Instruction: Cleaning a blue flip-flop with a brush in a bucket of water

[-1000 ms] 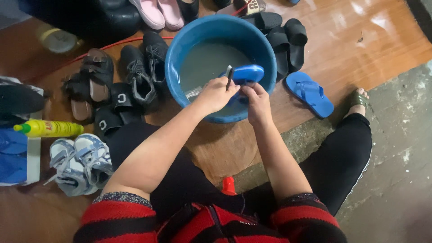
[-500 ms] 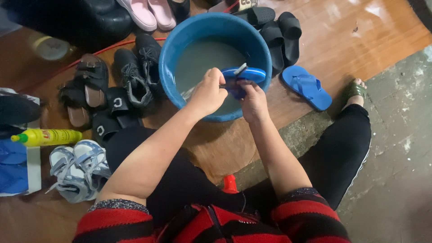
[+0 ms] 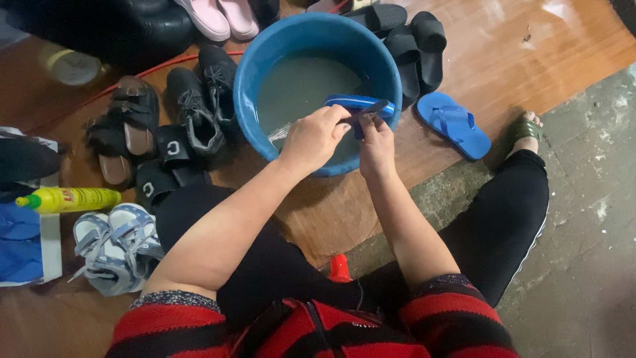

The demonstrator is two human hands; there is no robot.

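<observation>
Blue basin (image 3: pixel 255 86): murky water (image 3: pixel 298 86), blue sandal (image 3: pixel 354 103).

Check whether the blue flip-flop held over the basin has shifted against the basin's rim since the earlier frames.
No clear move. The held blue flip-flop lies over the blue basin by its right rim, gripped by the left hand and right hand, as before; only its tilt changes slightly.

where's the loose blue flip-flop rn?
Head view, upper right: the loose blue flip-flop lies on the wooden floor, right of the blue basin, below the black slides.
</observation>
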